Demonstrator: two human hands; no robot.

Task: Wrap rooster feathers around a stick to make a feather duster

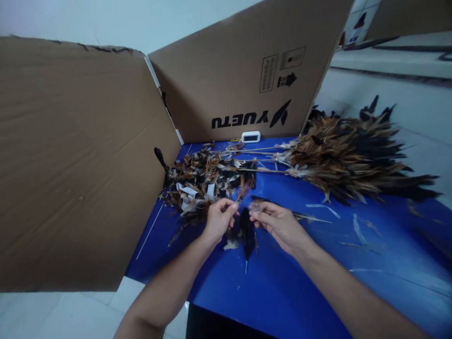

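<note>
My left hand [219, 220] pinches a small reddish-brown feather [244, 187] near its base, with the tip pointing up and away. Close beside it, the fingertips of my right hand [278, 222] are pressed together on a tuft of greyish fluff [257, 207]. A long black feather [248, 233] lies on the blue tabletop [226, 282] below and between both hands, its pale quill toward me. Just beyond my left hand spreads a loose heap of brown, black and white feathers [201, 172].
Several feather dusters [346, 155] lie at the right back, their thin sticks [263, 170] reaching left. Cardboard panels wall the left [77, 165] and back [240, 80]. A small white digital device [251, 137] stands at the back. Clear strips [359, 230] and stray quills lie at right.
</note>
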